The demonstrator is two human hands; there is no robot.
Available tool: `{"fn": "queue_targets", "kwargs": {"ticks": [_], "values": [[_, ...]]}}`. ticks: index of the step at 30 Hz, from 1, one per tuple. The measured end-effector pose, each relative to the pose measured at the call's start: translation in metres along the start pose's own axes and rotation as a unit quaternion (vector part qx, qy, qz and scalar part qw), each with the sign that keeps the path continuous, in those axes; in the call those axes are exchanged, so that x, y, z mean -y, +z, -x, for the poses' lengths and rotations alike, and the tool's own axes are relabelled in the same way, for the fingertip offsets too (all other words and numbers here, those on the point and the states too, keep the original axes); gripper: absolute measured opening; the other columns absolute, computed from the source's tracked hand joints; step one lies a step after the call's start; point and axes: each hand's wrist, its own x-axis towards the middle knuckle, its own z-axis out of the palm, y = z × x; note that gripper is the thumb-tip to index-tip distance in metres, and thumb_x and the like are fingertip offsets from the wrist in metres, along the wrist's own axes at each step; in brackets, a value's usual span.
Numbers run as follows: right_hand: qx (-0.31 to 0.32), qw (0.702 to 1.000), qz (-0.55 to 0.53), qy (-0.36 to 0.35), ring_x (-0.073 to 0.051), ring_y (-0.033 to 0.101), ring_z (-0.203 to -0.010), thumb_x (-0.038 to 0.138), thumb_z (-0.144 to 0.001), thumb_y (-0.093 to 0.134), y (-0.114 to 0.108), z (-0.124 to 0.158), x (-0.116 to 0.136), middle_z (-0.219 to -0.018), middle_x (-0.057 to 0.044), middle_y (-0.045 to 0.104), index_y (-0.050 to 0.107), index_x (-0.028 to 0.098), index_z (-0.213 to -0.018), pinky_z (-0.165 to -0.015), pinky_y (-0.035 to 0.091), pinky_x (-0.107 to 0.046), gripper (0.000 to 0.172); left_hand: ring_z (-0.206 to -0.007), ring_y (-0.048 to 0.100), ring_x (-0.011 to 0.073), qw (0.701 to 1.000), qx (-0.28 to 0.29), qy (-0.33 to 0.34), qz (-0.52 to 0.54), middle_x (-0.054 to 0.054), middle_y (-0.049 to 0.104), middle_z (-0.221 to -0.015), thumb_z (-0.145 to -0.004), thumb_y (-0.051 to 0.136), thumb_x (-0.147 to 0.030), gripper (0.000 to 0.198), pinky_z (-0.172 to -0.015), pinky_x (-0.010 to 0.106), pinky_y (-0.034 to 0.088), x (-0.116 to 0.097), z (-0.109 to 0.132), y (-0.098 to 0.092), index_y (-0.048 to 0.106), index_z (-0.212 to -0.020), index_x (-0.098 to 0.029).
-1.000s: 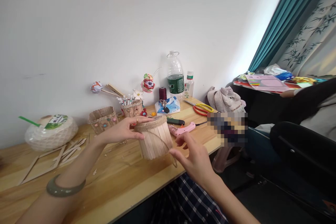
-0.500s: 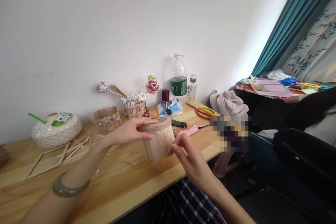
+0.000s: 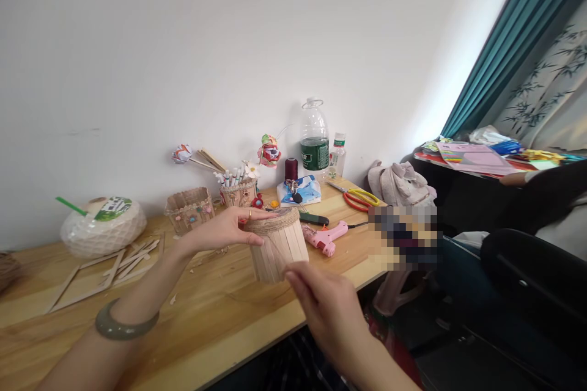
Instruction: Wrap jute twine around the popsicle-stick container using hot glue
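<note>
1. Find the slatted wooden pot (image 3: 296,247) between both hands, over the near part of the desk (image 3: 220,330), leaning slightly; cannot tell whether touching the wood.
2. Note a wound twine band (image 3: 275,225) around the upper end, and a thin, blurred strand (image 3: 278,252) slanting down across the slats towards the right.
3. Could tip or twist the pot, by judgement, through too hard a tug on the strand against so light a hold above.
4. Might also loosen the band through slack, or through too little pressure at the left thumb.
5. Clamps the top end with the left hand (image 3: 229,229): palm down, fingers laid flat over the top, thumb against the side. Extends the forearm from the lower left, with a green bangle (image 3: 126,321) near the wrist.
6. Curls the fingers of the right hand (image 3: 328,311) together, apparently pinching the strand, thumb tip near the pot's lower right side. Shows the back of the hand, forearm slanting up from the bottom edge.
7. Could knock the pink glue gun (image 3: 332,236), just beyond on the right, with a wide swing; cannot tell if hot.
</note>
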Motion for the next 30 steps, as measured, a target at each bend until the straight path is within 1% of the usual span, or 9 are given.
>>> {"fn": "queue_targets", "kwargs": {"ticks": [3, 5, 8, 12, 15, 17, 20, 23, 30], "values": [[-0.068, 0.997, 0.032, -0.002, -0.019, 0.068, -0.064, 0.030, -0.093, 0.039, -0.014, -0.011, -0.011, -0.076, -0.006, 0.072, 0.062, 0.021, -0.087, -0.056, 0.046, -0.025, 0.025, -0.126, 0.045, 0.0271, 1.000, 0.000, -0.002, 0.000, 0.004, 0.052, -0.136, -0.072, 0.072, -0.035, 0.053, -0.104, 0.040, 0.037, -0.003, 0.000, 0.001, 0.058, -0.122, -0.028], [-0.086, 0.995, 0.047, -0.010, -0.020, 0.069, -0.066, 0.029, -0.092, 0.041, -0.020, -0.018, -0.015, -0.081, -0.006, 0.073, 0.063, 0.022, -0.087, -0.057, 0.048, -0.025, 0.024, -0.127, 0.045, 0.0264, 1.000, 0.003, -0.003, -0.008, 0.004, 0.052, -0.136, -0.072, 0.071, -0.036, 0.054, -0.105, 0.039, 0.035, -0.005, 0.000, 0.002, 0.057, -0.123, -0.028], [-0.093, 0.994, 0.056, -0.021, -0.018, 0.069, -0.068, 0.027, -0.093, 0.040, -0.025, -0.024, -0.014, -0.084, -0.005, 0.074, 0.065, 0.022, -0.089, -0.059, 0.048, -0.023, 0.025, -0.128, 0.044, 0.0257, 1.000, 0.011, -0.001, -0.018, 0.003, 0.052, -0.136, -0.073, 0.071, -0.036, 0.055, -0.106, 0.038, 0.033, -0.006, -0.001, 0.003, 0.055, -0.125, -0.028], [-0.091, 0.995, 0.047, -0.013, -0.017, 0.067, -0.068, 0.029, -0.093, 0.041, -0.028, -0.033, -0.012, -0.082, -0.004, 0.074, 0.066, 0.021, -0.090, -0.060, 0.045, -0.023, 0.027, -0.127, 0.044, 0.0253, 1.000, 0.014, -0.005, -0.013, 0.002, 0.053, -0.136, -0.073, 0.071, -0.033, 0.055, -0.106, 0.036, 0.034, -0.008, -0.002, 0.004, 0.056, -0.125, -0.026], [-0.077, 0.996, 0.036, 0.021, -0.016, 0.063, -0.061, 0.033, -0.092, 0.041, -0.029, -0.041, -0.018, -0.072, -0.003, 0.071, 0.066, 0.021, -0.084, -0.057, 0.041, -0.024, 0.028, -0.127, 0.044, 0.0257, 1.000, 0.012, -0.011, -0.007, 0.002, 0.054, -0.135, -0.072, 0.071, -0.032, 0.054, -0.105, 0.036, 0.035, -0.010, -0.002, 0.004, 0.056, -0.124, -0.027], [-0.061, 0.997, 0.025, 0.040, -0.016, 0.059, -0.057, 0.035, -0.091, 0.041, -0.029, -0.046, -0.025, -0.062, -0.002, 0.067, 0.064, 0.021, -0.078, -0.055, 0.038, -0.024, 0.030, -0.126, 0.045, 0.0258, 1.000, 0.010, -0.014, 0.004, 0.000, 0.054, -0.135, -0.072, 0.071, -0.032, 0.054, -0.104, 0.036, 0.036, -0.009, -0.001, 0.004, 0.057, -0.124, -0.027], [-0.042, 0.998, 0.010, 0.049, -0.014, 0.054, -0.053, 0.036, -0.091, 0.041, -0.026, -0.049, -0.036, -0.055, 0.001, 0.060, 0.061, 0.021, -0.071, -0.054, 0.033, -0.023, 0.032, -0.126, 0.045, 0.0258, 1.000, 0.012, -0.008, 0.011, 0.000, 0.054, -0.134, -0.072, 0.071, -0.033, 0.054, -0.105, 0.037, 0.035, -0.007, -0.001, 0.003, 0.056, -0.124, -0.029], [-0.033, 0.998, -0.001, 0.050, -0.013, 0.052, -0.052, 0.036, -0.091, 0.041, -0.022, -0.050, -0.042, -0.054, 0.002, 0.058, 0.059, 0.020, -0.068, -0.054, 0.032, -0.023, 0.034, -0.128, 0.044, 0.0267, 1.000, 0.014, -0.007, 0.012, 0.000, 0.054, -0.134, -0.072, 0.072, -0.034, 0.055, -0.106, 0.038, 0.034, -0.003, -0.001, 0.002, 0.056, -0.124, -0.029], [-0.027, 0.997, -0.020, 0.064, -0.012, 0.051, -0.052, 0.035, -0.090, 0.042, -0.018, -0.054, -0.048, -0.055, 0.001, 0.058, 0.060, 0.019, -0.067, -0.052, 0.032, -0.021, 0.033, -0.126, 0.046, 0.0277, 1.000, 0.012, -0.010, 0.011, 0.002, 0.050, -0.137, -0.072, 0.072, -0.035, 0.054, -0.102, 0.038, 0.039, 0.000, -0.001, 0.001, 0.057, -0.124, -0.027]]}}
